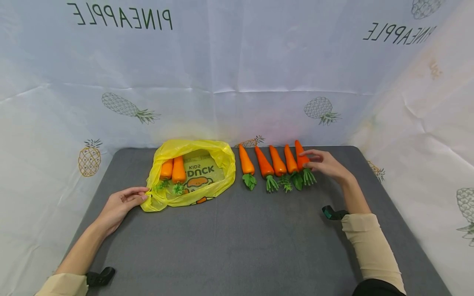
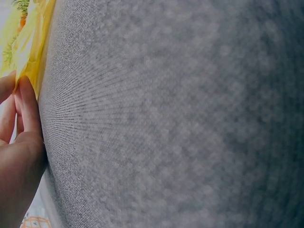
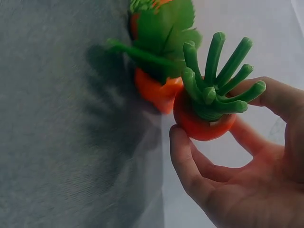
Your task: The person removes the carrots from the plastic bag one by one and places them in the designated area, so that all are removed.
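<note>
The left hand pinches the near left edge of a yellow plastic bag, which lies with its mouth spread. Two orange carrots with green tops lie inside the bag's left part. The right hand holds the rightmost carrot of a row, thumb and fingers around its thick end. In the right wrist view this carrot's stubby green stems face the camera, and the fingers grip its orange end. The left wrist view shows the left hand with fingertips on the yellow plastic.
Several other carrots lie side by side between the bag and the right hand, tips toward the back. A grey cloth covers the table. Behind it hangs a white sheet printed with pineapples. Black wrist devices are on both arms.
</note>
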### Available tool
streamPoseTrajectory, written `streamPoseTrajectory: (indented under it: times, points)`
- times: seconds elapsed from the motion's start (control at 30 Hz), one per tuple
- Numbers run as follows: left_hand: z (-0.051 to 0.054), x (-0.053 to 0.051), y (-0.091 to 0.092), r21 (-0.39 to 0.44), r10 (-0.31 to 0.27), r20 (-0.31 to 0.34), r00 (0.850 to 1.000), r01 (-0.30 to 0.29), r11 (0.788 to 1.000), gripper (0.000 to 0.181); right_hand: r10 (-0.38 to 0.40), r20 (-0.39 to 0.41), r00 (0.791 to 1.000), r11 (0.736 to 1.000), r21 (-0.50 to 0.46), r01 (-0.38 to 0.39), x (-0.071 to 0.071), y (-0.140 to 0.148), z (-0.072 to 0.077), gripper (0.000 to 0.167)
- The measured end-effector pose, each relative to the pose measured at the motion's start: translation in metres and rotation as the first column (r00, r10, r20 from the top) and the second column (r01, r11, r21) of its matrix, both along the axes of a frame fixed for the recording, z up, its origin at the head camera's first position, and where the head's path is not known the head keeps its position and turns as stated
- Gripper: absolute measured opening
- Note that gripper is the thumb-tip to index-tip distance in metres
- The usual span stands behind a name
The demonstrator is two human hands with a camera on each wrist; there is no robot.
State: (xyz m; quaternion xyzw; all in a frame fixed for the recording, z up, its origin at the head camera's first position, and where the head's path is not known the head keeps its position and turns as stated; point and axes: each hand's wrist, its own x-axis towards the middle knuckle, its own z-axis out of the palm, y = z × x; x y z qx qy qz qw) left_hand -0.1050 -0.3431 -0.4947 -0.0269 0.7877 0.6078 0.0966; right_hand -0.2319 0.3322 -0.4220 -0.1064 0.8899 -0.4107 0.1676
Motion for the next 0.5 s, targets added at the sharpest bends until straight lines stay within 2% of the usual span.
streamPoseTrajectory:
  times: [0.17,0.5]
  points:
    - [0.0,0.0,0.0,-0.005,0.002,0.0,1.0,-0.002,1.0,0.045,-0.002,0.026,1.0,1.0,-0.013,0.003,-0.004,0.007,-0.011,0.053]
    - [-0.001,-0.001,0.0,0.008,0.003,0.001,1.0,-0.003,1.0,0.044,0.001,0.001,1.0,1.0,0.0,-0.001,-0.005,0.01,-0.025,0.052]
